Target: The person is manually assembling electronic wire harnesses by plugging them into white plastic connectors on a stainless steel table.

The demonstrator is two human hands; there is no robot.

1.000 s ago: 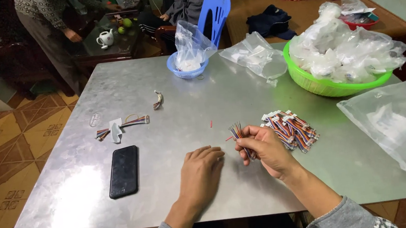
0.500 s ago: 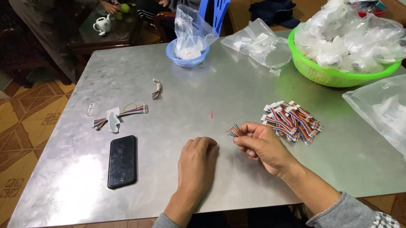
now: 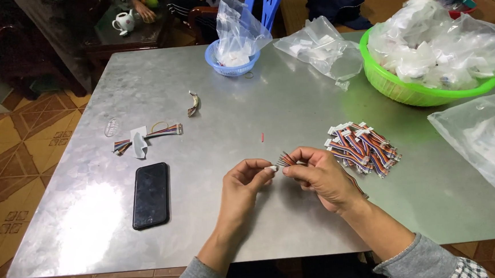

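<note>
The table (image 3: 291, 96) is bare sheet metal, dull grey and mottled, with a soft glare near its front left corner. By that corner lies a phone (image 3: 150, 195), black and glossy like glass. The basket (image 3: 405, 92) at the back right corner is shiny green plastic, heaped with thin, crinkled clear plastic bags (image 3: 441, 35). The wire bundles (image 3: 362, 147) near the right edge show smooth coloured insulation and white plastic plugs.

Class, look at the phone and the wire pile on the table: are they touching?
Apart. The head view shows the phone left of both hands and the wire pile to their right, with bare table between.
</note>
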